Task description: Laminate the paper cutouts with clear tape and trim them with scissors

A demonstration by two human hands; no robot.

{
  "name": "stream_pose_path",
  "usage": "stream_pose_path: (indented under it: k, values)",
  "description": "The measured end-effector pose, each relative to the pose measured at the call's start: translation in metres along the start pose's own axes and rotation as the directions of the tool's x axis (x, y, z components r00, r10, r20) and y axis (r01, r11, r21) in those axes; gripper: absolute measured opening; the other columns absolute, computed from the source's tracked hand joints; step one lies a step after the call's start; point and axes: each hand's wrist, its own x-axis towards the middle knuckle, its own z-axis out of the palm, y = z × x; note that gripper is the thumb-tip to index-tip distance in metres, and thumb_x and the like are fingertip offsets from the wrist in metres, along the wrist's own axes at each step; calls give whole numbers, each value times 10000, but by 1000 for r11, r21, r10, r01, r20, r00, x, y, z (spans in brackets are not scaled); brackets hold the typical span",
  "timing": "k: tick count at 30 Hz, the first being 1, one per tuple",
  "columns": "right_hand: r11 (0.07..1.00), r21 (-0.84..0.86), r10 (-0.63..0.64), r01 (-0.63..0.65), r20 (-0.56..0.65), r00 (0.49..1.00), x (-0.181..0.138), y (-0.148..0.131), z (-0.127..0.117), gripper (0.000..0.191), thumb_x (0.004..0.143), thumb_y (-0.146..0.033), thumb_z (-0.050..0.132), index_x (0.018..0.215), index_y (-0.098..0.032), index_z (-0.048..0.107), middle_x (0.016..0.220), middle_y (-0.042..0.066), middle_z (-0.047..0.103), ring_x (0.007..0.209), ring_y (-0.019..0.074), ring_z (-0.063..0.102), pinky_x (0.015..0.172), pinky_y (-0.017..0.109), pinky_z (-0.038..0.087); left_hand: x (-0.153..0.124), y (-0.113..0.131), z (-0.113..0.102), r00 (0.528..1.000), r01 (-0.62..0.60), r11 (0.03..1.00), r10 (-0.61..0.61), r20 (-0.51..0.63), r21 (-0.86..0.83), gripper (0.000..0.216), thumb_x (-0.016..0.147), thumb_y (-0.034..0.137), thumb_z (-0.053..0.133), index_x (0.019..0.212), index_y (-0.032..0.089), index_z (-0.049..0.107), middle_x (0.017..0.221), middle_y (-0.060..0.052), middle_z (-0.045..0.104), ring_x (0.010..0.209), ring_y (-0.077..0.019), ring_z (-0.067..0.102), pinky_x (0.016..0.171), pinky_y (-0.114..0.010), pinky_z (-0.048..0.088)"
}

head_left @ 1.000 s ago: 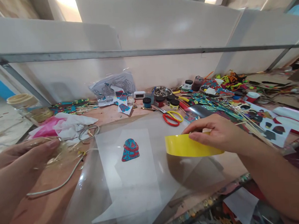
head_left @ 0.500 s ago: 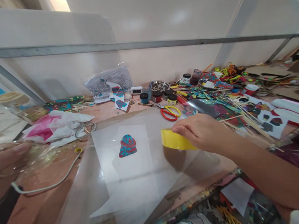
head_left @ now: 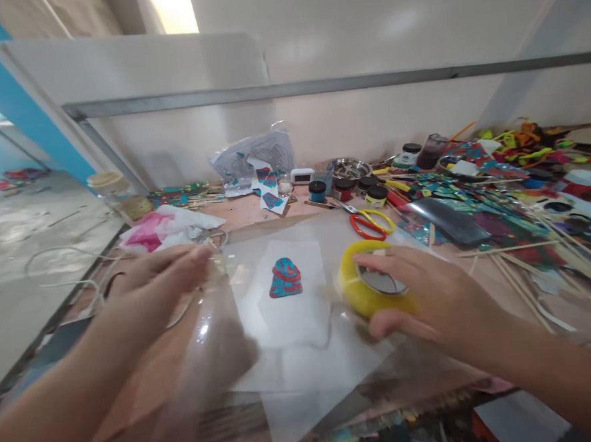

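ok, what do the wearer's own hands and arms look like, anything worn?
Left hand and right hand: both bare, no gloves. No sleeves in view. A thin dark arc shows by the left wrist; can't tell if it's worn.

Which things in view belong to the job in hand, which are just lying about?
Likely in the job:
yellow tape roll, held in the right hand
patterned cutout
white paper

Seemingly lying about:
scissors
lidded jars
thin sticks

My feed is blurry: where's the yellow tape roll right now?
In the head view, the yellow tape roll is right of centre in the right hand, nearer the camera than the scissors and right of the blue-and-red cut-out.
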Motion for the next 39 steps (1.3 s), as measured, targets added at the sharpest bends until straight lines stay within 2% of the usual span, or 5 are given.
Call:
stream_pose_path:
  k: [3,11,19,32,39]
  values:
    - [985,145,-92,94,-19,996,28,-23,-27,682,973,-695,455,1436,-197,511,1261,148,714,1127,309,685,941,455,569,14,28,23,954,-117,979,158,253,-170,610,950,714,436,662,193,565,640,15,544,622,-134,518,575,-236,444]
    - [932,321,-214,167,118,970,62,-39,7,568,932,-370,740,1411,-181,502,1174,114,660,1013,259,653,852,394,563,-8,49,30,723,-322,945,284,630,-57,776,909,671,589,1573,336,368,1591,-55,469,1433,-312,476,1103,-382,494]
    - [870,477,-132,127,-23,991,52,-42,14,155,958,-138,633,1076,-214,568,1053,53,605,919,197,614,815,335,524,-16,28,36,764,-378,924,278,582,56,739,966,525,606,1607,398,261,1616,-29,447,1435,-261,496,1173,-421,445]
    - [855,496,-151,152,-42,988,18,-43,-12,397,1007,-413,613,1343,-235,497,1245,95,485,1212,217,545,1014,319,517,-41,43,49,746,-666,611,562,357,429,506,972,210,582,1461,324,515,1560,-97,376,1564,-398,154,1192,-737,253]
    - [908,419,47,-12,-72,996,25,-41,-5,687,826,-752,630,1246,-208,639,1280,144,517,1238,319,537,1067,495,455,-44,35,61,712,-673,574,674,198,467,284,962,301,657,1243,294,619,1568,-61,369,1596,-337,26,1271,-627,-13]
